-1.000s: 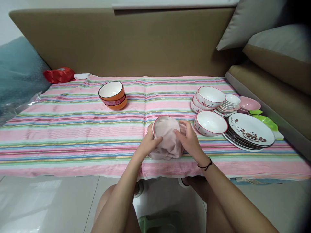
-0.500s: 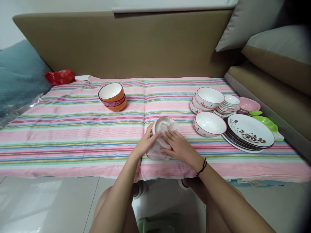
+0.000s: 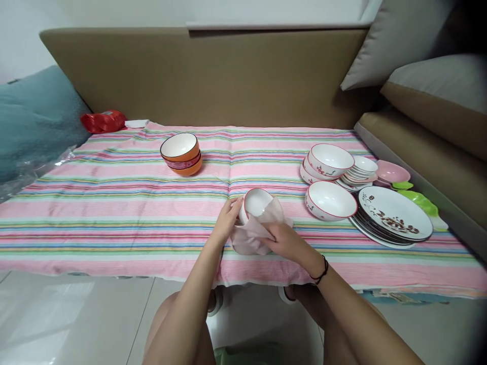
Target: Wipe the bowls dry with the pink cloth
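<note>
A white bowl with a red rim (image 3: 257,201) is tilted on the striped cloth near the front edge, its inside partly visible. My left hand (image 3: 227,219) grips its left side, fingertips at the rim. Pale pink thin cloth (image 3: 249,238) is bunched around the bowl's front and right side, with one flap over the rim. My right hand (image 3: 284,239) is closed on this cloth at the bowl's right, and its fingertips are hidden in the folds.
Stacked orange and red bowls (image 3: 181,154) stand back left. On the right are flowered white bowls (image 3: 330,200), small dishes (image 3: 363,166), dark-edged plates (image 3: 395,213), a pink bowl (image 3: 391,172) and a green leaf-shaped dish (image 3: 420,203). Cushions (image 3: 429,101) lie beyond.
My right hand, earlier spread over the cloth on the bowl, has curled its fingers into it. A flap is lifted and more of the bowl's inside shows. The view has shifted slightly.
</note>
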